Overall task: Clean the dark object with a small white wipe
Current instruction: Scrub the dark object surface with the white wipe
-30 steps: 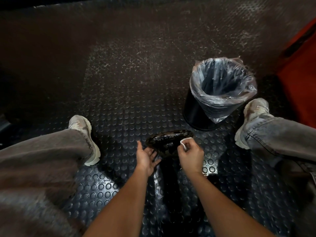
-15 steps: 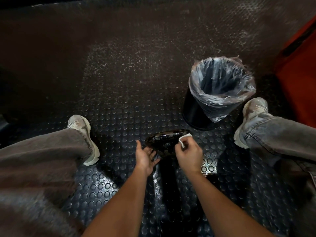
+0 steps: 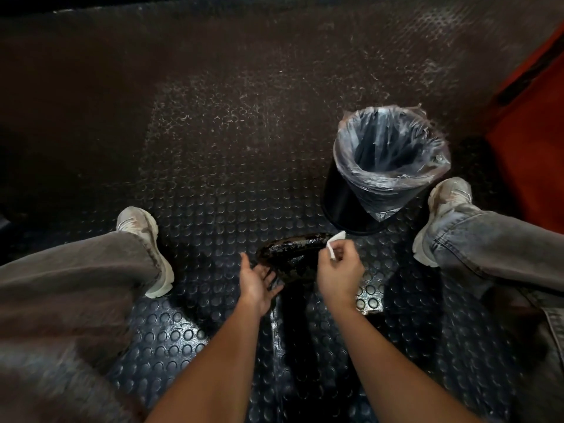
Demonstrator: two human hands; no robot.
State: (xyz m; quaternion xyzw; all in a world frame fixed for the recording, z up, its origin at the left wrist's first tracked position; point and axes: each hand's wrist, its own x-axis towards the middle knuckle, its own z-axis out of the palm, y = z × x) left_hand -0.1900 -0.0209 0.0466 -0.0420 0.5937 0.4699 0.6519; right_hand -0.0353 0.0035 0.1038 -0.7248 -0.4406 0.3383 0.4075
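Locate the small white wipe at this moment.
In the head view the white wipe is pinched in the right hand, at the right end of the dark object, just below the lined bin.

Both bare forearms are extended forward and down between the knees. The left hand (image 3: 258, 280) is held palm-up with fingers spread, while the right hand (image 3: 338, 271) is curled, fingertips pinched together.
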